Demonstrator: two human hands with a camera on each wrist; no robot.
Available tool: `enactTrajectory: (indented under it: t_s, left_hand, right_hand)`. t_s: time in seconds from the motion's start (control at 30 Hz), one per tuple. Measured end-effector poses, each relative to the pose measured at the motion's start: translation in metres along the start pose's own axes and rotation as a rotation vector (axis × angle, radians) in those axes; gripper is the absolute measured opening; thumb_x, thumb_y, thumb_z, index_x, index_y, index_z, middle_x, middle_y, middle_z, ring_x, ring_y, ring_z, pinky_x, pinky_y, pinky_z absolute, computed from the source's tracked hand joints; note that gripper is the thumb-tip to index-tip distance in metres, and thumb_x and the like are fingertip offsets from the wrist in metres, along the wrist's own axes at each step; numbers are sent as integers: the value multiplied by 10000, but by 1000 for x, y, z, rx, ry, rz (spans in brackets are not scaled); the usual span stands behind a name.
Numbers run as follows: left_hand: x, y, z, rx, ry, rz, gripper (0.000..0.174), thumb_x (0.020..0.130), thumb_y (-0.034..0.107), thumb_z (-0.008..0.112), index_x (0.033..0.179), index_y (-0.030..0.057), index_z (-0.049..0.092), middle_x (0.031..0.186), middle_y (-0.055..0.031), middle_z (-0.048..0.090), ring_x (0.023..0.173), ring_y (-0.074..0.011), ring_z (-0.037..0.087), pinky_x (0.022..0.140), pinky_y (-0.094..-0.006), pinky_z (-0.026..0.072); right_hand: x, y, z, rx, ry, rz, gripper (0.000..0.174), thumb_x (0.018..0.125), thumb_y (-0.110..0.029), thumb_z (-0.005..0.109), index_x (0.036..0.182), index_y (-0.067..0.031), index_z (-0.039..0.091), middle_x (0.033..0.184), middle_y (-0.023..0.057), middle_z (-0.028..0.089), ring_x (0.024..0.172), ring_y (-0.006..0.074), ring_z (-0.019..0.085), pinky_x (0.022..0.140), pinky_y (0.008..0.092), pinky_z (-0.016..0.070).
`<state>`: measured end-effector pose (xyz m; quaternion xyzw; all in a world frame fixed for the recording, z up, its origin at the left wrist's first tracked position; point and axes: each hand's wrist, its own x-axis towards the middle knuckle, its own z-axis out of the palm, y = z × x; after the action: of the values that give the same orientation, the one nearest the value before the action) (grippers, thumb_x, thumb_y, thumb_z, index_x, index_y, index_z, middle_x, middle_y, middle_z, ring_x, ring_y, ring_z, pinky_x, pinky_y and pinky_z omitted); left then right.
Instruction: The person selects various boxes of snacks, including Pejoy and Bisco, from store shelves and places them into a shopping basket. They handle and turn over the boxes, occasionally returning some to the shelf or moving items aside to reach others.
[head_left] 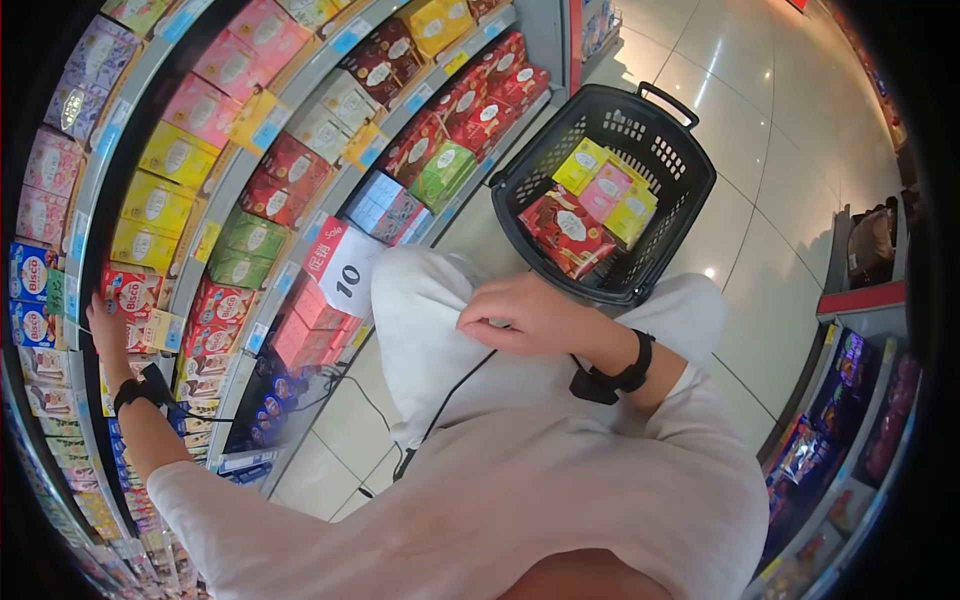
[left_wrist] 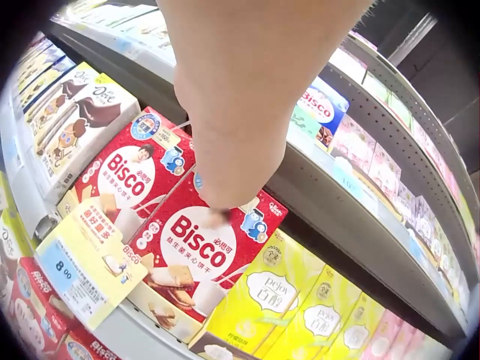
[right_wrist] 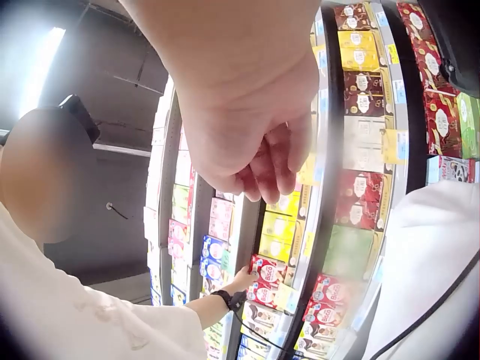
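Observation:
At the left shelf, my left hand is at a red Bisco biscuit box. In the left wrist view the hand covers the top of one red Bisco box, with a second red Bisco box beside it. Its fingers are mostly hidden, so I cannot tell whether they grip the box. My right hand hangs loosely curled over my lap and holds nothing; the right wrist view shows its relaxed fingers.
A black shopping basket stands on the tiled floor ahead, holding red, yellow and pink packets. Yellow Pejoy boxes adjoin the Bisco. A price tag fronts the shelf. Cables hang by my legs. Another shelf stands right.

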<state>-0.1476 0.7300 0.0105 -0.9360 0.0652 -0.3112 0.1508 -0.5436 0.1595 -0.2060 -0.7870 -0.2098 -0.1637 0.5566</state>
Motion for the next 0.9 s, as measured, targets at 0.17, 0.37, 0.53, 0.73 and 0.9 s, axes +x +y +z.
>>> enactTrajectory:
  t_s: [0.17,0.37,0.53,0.73,0.9]
  left_hand:
    - [8,-2,-10,155,-68,38,597,836,254,627,1360,56,422,1197,-232,525,1101,-414,534,916,-464,452]
    - [17,2,-13,-107,-87,113,517,808,175,632,1276,24,474,1183,-249,557,1120,-410,532,932,-451,447]
    - [3,43,-56,48,-151,213,372,765,144,630,1097,-17,582,1034,-257,613,980,-429,569,863,-493,466]
    - [9,40,-55,26,-96,19,488,738,244,740,1154,80,545,1060,-225,614,1028,-409,583,865,-468,484]
    - [8,45,-69,-72,-244,6,501,736,272,759,1149,100,531,1032,-166,663,998,-352,620,808,-442,484]
  right_hand:
    - [-3,11,0,3,53,12,57,840,-80,651,879,-43,671,824,74,664,700,216,634,571,299,500]
    - [-12,26,3,39,67,55,74,840,-86,651,885,-30,667,833,89,660,717,231,636,589,317,498]
    - [-18,35,7,-25,39,60,67,835,-94,651,854,-30,651,792,104,631,712,277,615,637,342,484]
    - [-8,25,13,41,59,131,45,814,-53,667,836,-15,654,758,107,628,668,258,613,586,316,474]
    - [-10,17,18,38,12,128,41,812,-51,664,824,-14,649,740,102,627,650,253,607,582,308,473]
